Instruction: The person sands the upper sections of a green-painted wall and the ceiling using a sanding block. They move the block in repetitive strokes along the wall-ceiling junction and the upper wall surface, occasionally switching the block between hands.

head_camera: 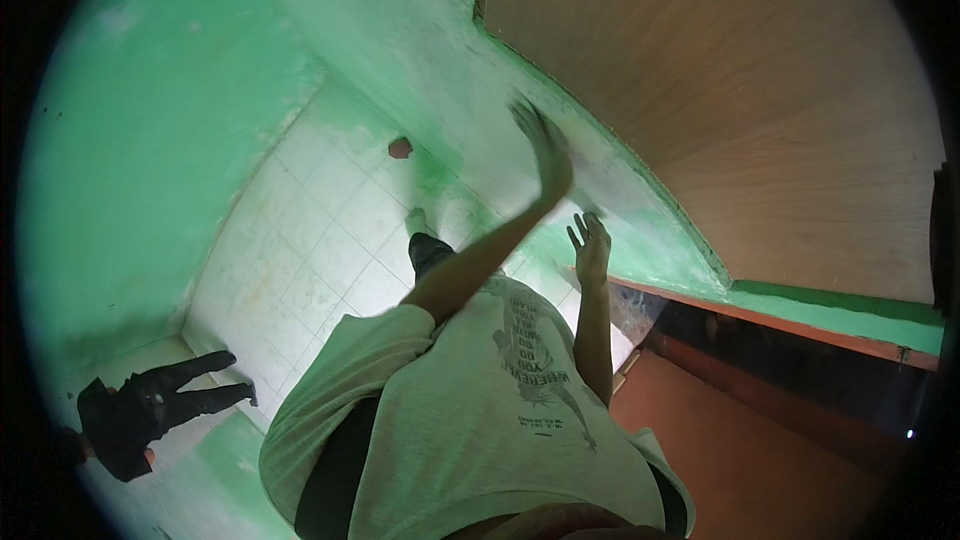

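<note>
My left hand [546,150] is stretched across in front of me, close to a green wall [450,82] with whitish patches. It is blurred by motion; its fingers look apart and I see nothing in them. Whether the palm touches the wall, I cannot tell. Lower and to the right, my right hand [593,246] is raised with its fingers spread. A faint grey smear lies just beyond its fingertips, too blurred to name. Below both arms is the printed light T-shirt [480,405] on my body.
A reddish-brown fragment [400,148] lies on the pale tiled floor [315,240] near my foot. Another person [139,420] in dark clothes stands at lower left. A large brown wood-grained panel [712,112] fills the upper right. An orange-red surface [727,420] borders a dark opening at right.
</note>
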{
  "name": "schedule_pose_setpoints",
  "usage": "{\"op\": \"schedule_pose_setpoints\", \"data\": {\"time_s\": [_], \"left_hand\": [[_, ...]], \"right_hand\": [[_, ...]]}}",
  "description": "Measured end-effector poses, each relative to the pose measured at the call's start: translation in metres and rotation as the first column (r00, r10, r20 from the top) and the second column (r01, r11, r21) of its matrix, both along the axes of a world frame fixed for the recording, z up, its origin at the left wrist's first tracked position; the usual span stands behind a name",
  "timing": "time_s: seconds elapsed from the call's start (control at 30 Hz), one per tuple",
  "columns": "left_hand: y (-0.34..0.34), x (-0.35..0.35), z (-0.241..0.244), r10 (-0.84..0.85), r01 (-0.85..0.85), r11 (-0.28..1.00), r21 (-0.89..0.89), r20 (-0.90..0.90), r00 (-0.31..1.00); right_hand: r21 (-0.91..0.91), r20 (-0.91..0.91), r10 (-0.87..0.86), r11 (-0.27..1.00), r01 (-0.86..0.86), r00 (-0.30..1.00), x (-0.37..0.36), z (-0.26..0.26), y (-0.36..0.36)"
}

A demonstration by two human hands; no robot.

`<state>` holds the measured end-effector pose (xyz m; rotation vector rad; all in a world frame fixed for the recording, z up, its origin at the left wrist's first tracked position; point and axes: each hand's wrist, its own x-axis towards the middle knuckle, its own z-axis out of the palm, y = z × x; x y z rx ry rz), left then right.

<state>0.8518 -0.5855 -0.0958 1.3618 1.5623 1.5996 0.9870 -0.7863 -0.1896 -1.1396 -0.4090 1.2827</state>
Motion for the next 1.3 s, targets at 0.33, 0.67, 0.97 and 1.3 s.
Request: {"op": "schedule_pose_setpoints", "data": {"time_s": [0.33, 0.67, 0.97, 1.3], "left_hand": [[0.126, -0.134, 0.023, 0.223, -0.220, 0.975, -0.034, 0.177, 0.959], [0.012, -0.017, -0.021, 0.019, -0.016, 1.000, -0.022, 0.147, 0.989], [0.162, -0.136, 0.059, 0.211, -0.137, 0.977, -0.165, 0.856, 0.471], [-0.099, -0.027, -0.091, -0.017, 0.698, 0.552, -0.456, 0.830, 0.557]], "right_hand": [[-0.074, -0.026, -0.130, 0.989, 0.128, 0.991, 0.004, -0.003, 0.004], [-0.079, -0.015, -0.169, 0.983, 0.167, 0.986, 0.003, -0.022, 0.013], [-0.062, 0.061, -0.115, 0.991, 0.119, 0.992, -0.006, 0.003, -0.006], [-0.185, 0.088, -0.016, 0.982, 0.032, 0.996, -0.009, 0.003, 0.003]]}}
